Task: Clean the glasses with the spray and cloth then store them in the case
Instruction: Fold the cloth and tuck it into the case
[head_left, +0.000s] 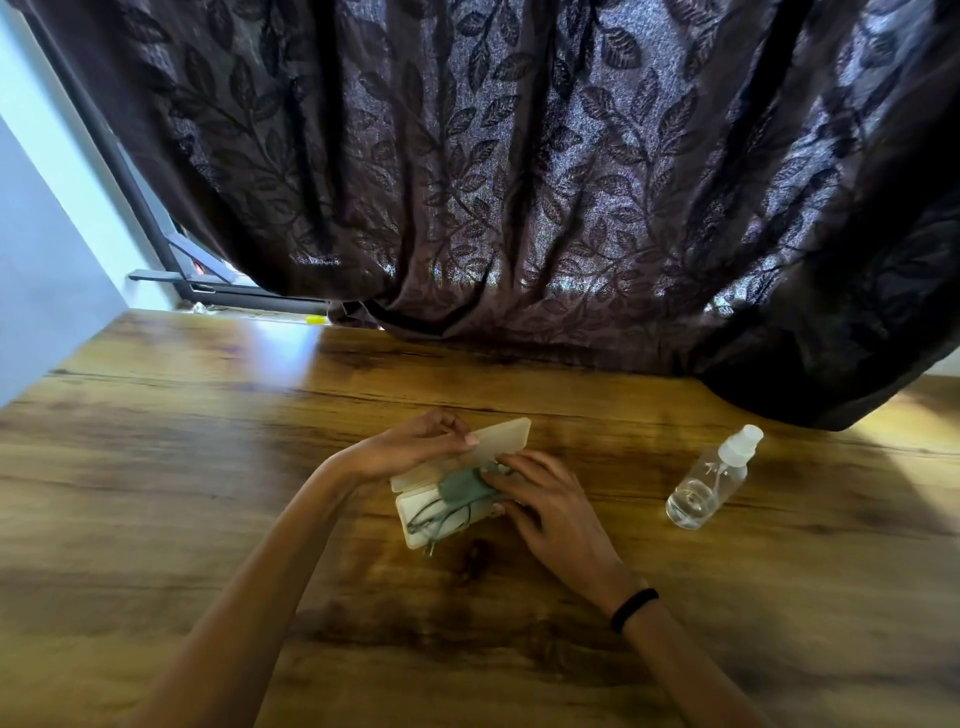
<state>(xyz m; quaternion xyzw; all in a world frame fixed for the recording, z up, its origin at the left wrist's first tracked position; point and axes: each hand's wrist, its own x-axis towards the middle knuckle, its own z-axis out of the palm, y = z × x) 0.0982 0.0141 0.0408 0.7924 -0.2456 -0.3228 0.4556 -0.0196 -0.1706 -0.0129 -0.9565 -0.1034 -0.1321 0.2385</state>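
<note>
A cream translucent glasses case (415, 506) lies open on the wooden table near the middle. The thin-framed glasses (436, 522) rest inside its lower half, with a grey-green cloth (460, 486) bunched over them. My left hand (410, 444) grips the raised lid (498, 436) of the case by its edge. My right hand (545, 501) lies over the right part of the case, fingertips pressing on the cloth. A clear spray bottle (711, 480) with a white cap stands apart to the right of the case.
A dark leaf-patterned curtain (519, 182) hangs down onto the far edge of the table (208, 467). A window frame (171, 260) and a pale wall stand at the far left.
</note>
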